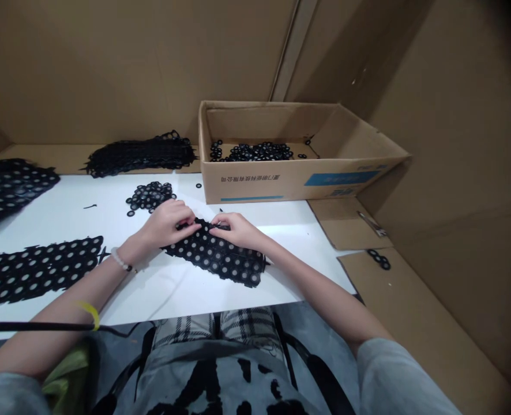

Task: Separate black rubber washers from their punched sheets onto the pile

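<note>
A black rubber sheet [221,259] punched with round holes lies on the white table [108,207] in front of me. My left hand [166,222] is curled with its fingers pressed on the sheet's far left edge. My right hand [236,227] pinches the sheet's far edge close beside it, fingers closed. Just beyond my left hand sits a small heap of loose black rings [149,196].
An open cardboard box [255,181] holding several black rings stands behind the hands. Another punched sheet [34,268] lies at the left, more sheets [4,187] at the far left, and a stack of sheets [141,153] at the back. Cardboard walls surround the table.
</note>
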Demonstrator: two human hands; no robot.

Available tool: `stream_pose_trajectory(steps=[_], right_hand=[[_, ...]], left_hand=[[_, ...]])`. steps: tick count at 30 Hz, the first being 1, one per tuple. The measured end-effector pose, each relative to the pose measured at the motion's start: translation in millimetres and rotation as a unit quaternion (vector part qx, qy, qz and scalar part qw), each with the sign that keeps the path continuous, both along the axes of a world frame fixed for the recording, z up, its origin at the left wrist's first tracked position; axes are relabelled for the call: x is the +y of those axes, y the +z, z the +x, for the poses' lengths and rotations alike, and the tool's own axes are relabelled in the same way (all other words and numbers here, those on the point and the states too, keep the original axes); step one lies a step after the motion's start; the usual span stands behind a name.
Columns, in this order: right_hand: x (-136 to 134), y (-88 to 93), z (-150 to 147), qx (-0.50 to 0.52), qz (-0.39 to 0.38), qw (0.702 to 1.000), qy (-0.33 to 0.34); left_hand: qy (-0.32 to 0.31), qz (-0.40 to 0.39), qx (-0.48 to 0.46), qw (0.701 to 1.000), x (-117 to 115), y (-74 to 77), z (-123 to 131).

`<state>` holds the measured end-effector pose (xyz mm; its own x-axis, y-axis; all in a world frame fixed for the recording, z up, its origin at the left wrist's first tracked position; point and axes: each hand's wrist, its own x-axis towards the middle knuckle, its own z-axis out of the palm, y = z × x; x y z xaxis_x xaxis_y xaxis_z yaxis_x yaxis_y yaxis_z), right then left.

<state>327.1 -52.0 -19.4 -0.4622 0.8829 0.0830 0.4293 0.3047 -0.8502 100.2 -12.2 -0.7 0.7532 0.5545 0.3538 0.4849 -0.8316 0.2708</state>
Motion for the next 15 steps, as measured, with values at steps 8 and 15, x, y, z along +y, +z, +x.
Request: stream_pose_trajectory(steps=[8,15], right_hand=[[-1.1,-0.4,-2.4,0.053,-0.03,0.996,0.068],[-2.9,0.0,-2.5,-0.047,0.018,0.999,0.01]], left_hand=[[-0.038,-0.074,0.074,0.994,-16.2,-3.2,15.4],[-0.035,-0.084,0.093,0.992,-12.7,-5.7,13.9]])
